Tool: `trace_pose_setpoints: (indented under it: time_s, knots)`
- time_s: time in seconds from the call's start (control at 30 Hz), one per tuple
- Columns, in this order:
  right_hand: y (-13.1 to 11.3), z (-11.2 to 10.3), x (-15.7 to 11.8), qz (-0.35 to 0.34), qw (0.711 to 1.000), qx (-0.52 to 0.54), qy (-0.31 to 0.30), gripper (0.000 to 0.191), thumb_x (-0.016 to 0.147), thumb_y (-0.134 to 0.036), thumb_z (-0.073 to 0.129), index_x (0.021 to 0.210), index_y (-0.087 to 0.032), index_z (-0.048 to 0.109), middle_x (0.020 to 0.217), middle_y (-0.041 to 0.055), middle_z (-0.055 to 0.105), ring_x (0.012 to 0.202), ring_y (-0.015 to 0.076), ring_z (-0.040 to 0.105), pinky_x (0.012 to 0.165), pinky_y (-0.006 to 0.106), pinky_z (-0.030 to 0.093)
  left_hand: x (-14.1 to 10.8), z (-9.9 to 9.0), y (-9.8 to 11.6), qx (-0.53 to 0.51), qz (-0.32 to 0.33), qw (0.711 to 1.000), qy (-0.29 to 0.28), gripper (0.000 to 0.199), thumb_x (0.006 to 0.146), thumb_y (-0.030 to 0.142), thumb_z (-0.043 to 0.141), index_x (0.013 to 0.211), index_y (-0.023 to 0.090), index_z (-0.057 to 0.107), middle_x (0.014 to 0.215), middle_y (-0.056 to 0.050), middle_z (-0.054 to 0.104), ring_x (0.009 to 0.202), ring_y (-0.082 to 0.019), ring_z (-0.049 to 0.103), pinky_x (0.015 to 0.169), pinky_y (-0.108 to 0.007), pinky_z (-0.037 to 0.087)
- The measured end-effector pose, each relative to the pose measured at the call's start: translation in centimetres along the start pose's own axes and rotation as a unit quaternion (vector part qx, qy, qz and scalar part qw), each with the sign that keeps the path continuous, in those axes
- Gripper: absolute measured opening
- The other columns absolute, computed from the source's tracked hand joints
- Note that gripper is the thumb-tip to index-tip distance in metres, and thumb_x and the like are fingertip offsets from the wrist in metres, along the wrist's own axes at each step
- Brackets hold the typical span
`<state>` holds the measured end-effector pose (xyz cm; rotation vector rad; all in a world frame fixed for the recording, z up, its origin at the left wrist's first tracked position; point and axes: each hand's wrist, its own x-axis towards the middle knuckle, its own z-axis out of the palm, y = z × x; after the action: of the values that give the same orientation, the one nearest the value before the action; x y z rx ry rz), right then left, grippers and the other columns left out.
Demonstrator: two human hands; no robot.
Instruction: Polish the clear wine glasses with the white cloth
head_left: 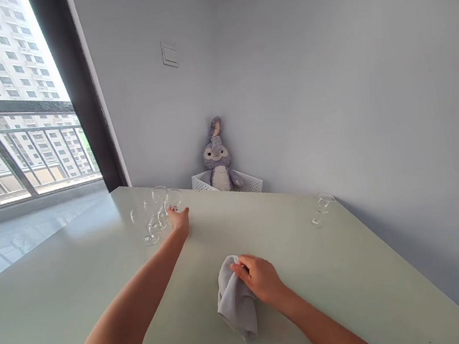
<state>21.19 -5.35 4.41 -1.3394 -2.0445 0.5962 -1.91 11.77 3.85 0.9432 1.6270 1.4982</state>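
Note:
My left hand (180, 219) reaches to the far left of the table, thumb and forefinger apart, right at a clear stemmed glass (175, 194). Part of that glass's stem is hidden behind the hand, and no closed grip on it shows. Several more clear stemmed glasses (151, 239) stand upright close together just left of the hand. My right hand (261, 277) is closed on the top of a light grey cloth (235, 303), which hangs bunched over the near middle of the table. Another stemmed glass (317, 222) stands alone at the right.
The pale green table (262, 219) runs to a wall (326, 65) on the right. Past its far edge, a plush rabbit (218, 162) sits in a white perforated basket (252, 183) in the corner. A window (11, 130) with railings lies to the left.

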Motion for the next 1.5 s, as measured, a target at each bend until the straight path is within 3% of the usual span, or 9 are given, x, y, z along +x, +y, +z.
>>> trace_pose_setpoints:
  time_s: [0.13, 0.3, 0.5, 0.63, 0.8, 1.0, 1.1, 1.37, 1.5]
  knots:
    - [1.3, -1.3, 0.5, 0.094, 0.96, 0.259, 0.051, 0.031, 0.07, -0.04, 0.06, 0.059, -0.02, 0.041, 0.052, -0.0072, 0.035, 0.049, 0.0078, 0.033, 0.046, 0.02, 0.025, -0.3, -0.2, 0.0, 0.072, 0.0, 0.996, 0.047, 0.042, 0.07, 0.031, 0.057, 0.108, 0.021, 0.041, 0.098, -0.007, 0.049, 0.081, -0.019, 0.051, 0.069, -0.031, 0.036]
    - [3.2, -2.2, 1.4, 0.207, 0.778, 0.576, 0.139, 0.024, 0.059, -0.023, 0.067, 0.076, -0.021, 0.05, 0.064, -0.0063, 0.049, 0.055, 0.0092, 0.046, 0.049, 0.021, 0.037, -3.1, 0.5, 0.1, 0.133, 0.051, 0.99, 0.02, 0.024, 0.07, 0.035, 0.057, 0.087, 0.02, 0.047, 0.082, -0.004, 0.052, 0.079, -0.019, 0.051, 0.066, -0.029, 0.036]
    - [4.8, -2.5, 1.8, 0.218, 0.682, 0.682, 0.153, 0.018, 0.053, -0.008, 0.06, 0.068, -0.018, 0.059, 0.062, -0.0046, 0.056, 0.056, 0.009, 0.05, 0.05, 0.02, 0.041, -8.4, 2.5, 0.1, 0.176, 0.128, 0.974, -0.064, 0.019, 0.075, 0.033, 0.048, 0.09, 0.022, 0.045, 0.075, 0.001, 0.055, 0.067, -0.014, 0.053, 0.059, -0.025, 0.036]
    - [4.8, -3.5, 1.6, 0.186, 0.705, 0.659, 0.184, 0.033, 0.056, -0.008, 0.052, 0.084, -0.02, 0.065, 0.072, -0.0023, 0.063, 0.061, 0.0109, 0.054, 0.05, 0.02, 0.041, -10.9, 3.1, -0.7, 0.23, 0.187, 0.951, -0.082, 0.027, 0.075, 0.029, 0.049, 0.1, 0.022, 0.043, 0.08, 0.0, 0.057, 0.071, -0.016, 0.055, 0.064, -0.027, 0.037]
    - [2.6, -4.0, 1.1, 0.12, 0.758, 0.605, 0.213, 0.043, 0.069, -0.016, 0.05, 0.11, -0.024, 0.058, 0.109, 0.0016, 0.061, 0.096, 0.0194, 0.055, 0.074, 0.029, 0.047, -12.8, 3.5, -2.2, 0.364, 0.345, 0.861, -0.087, 0.037, 0.081, 0.033, 0.044, 0.113, 0.018, 0.037, 0.085, -0.004, 0.059, 0.082, -0.02, 0.057, 0.077, -0.034, 0.038]
    - [0.4, -3.1, 0.0, -0.003, 0.928, 0.36, 0.096, 0.036, 0.087, -0.033, 0.04, 0.121, -0.026, 0.051, 0.126, 0.0045, 0.049, 0.118, 0.0215, 0.041, 0.097, 0.037, 0.035, -14.5, 3.5, -2.4, 0.392, 0.451, 0.797, -0.091, 0.036, 0.085, 0.036, 0.042, 0.115, 0.017, 0.038, 0.095, -0.009, 0.062, 0.088, -0.022, 0.057, 0.081, -0.036, 0.038]
    - [1.2, -3.3, 0.0, -0.056, 0.979, 0.186, 0.067, 0.042, 0.085, -0.029, 0.045, 0.127, -0.028, 0.044, 0.127, 0.0049, 0.045, 0.118, 0.0207, 0.04, 0.098, 0.036, 0.034, -14.9, 3.3, -2.2, 0.397, 0.455, 0.79, -0.107, 0.036, 0.085, 0.037, 0.043, 0.114, 0.016, 0.039, 0.092, -0.008, 0.062, 0.086, -0.022, 0.057, 0.077, -0.034, 0.039]
    - [3.1, -3.9, 0.9, -0.105, 0.986, -0.1, 0.077, 0.036, 0.073, -0.021, 0.063, 0.109, -0.03, 0.06, 0.093, 0.005, 0.066, 0.098, 0.0259, 0.048, 0.084, 0.044, 0.039, -15.4, 3.3, -1.8, 0.424, 0.476, 0.748, -0.186, 0.03, 0.084, 0.026, 0.045, 0.112, 0.017, 0.038, 0.092, -0.007, 0.062, 0.085, -0.02, 0.057, 0.073, -0.032, 0.038]
    - [3.2, -3.9, 0.6, -0.056, 0.998, -0.012, 0.023, 0.028, 0.074, -0.021, 0.062, 0.099, -0.033, 0.066, 0.091, 0.002, 0.067, 0.092, 0.024, 0.052, 0.08, 0.041, 0.043, -15.1, 3.0, -1.6, 0.429, 0.51, 0.725, -0.177, 0.03, 0.082, 0.022, 0.048, 0.111, 0.016, 0.041, 0.086, -0.006, 0.062, 0.081, -0.02, 0.056, 0.071, -0.033, 0.036]
